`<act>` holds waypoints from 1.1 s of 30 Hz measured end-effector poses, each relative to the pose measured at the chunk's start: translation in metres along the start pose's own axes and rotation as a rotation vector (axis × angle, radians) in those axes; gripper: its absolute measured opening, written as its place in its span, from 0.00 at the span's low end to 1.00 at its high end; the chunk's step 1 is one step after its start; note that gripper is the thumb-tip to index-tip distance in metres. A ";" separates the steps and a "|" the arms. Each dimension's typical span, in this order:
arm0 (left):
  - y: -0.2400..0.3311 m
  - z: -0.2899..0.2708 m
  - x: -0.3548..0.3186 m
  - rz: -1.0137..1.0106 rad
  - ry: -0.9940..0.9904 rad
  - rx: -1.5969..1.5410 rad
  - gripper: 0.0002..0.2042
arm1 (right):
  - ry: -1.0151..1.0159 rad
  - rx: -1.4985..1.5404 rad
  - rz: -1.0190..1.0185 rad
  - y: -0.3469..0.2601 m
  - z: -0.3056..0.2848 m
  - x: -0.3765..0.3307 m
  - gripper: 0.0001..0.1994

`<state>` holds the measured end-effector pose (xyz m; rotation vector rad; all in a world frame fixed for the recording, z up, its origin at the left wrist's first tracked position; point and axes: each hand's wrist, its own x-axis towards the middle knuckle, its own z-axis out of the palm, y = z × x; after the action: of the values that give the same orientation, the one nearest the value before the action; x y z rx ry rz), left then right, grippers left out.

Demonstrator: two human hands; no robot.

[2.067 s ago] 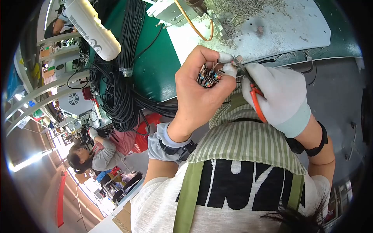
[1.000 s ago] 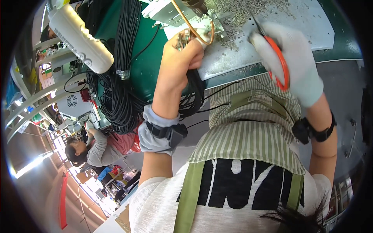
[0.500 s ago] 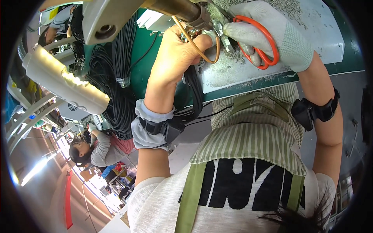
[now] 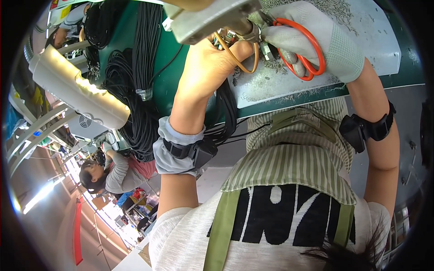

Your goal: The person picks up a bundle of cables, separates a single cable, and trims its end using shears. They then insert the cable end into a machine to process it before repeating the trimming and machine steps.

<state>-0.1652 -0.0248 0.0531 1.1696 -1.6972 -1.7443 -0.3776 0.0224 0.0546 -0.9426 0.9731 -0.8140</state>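
My bare left hand (image 4: 210,63) is shut around a bundle of black cables (image 4: 226,106), whose ends with small connectors (image 4: 226,38) sit at its fingertips. My right hand (image 4: 316,38), in a white glove, holds orange-handled scissors (image 4: 305,63) with the blades pointing at the cable ends. Both hands meet under a grey metal device (image 4: 212,18), from which an orange wire loop (image 4: 239,61) hangs. A dark strap sits on each forearm.
A pale board (image 4: 370,45) strewn with wire scraps lies on the green worktop (image 4: 169,86). Coils of black cable (image 4: 138,104) lie to the left, beside a long white lamp bar (image 4: 77,90). Another person (image 4: 106,174) works at lower left.
Both hands rose from in front of my chest to the board and the grey device. The scissors now sit at the cable ends, and the view has tilted toward the worktop.
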 end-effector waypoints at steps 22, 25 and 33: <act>-0.006 0.040 -0.084 0.265 0.073 0.596 0.10 | 0.380 -0.662 -0.317 0.009 0.052 -0.066 0.12; -0.008 0.045 -0.083 0.387 0.069 0.717 0.11 | 0.060 -0.259 0.067 0.002 0.060 -0.067 0.11; -0.003 0.042 -0.089 0.085 -0.015 0.121 0.08 | 0.185 -0.168 -0.055 0.016 0.053 -0.077 0.13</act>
<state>-0.1491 0.0710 0.0692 1.1197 -1.8560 -1.6236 -0.3527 0.1109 0.0769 -1.0549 1.1951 -0.8872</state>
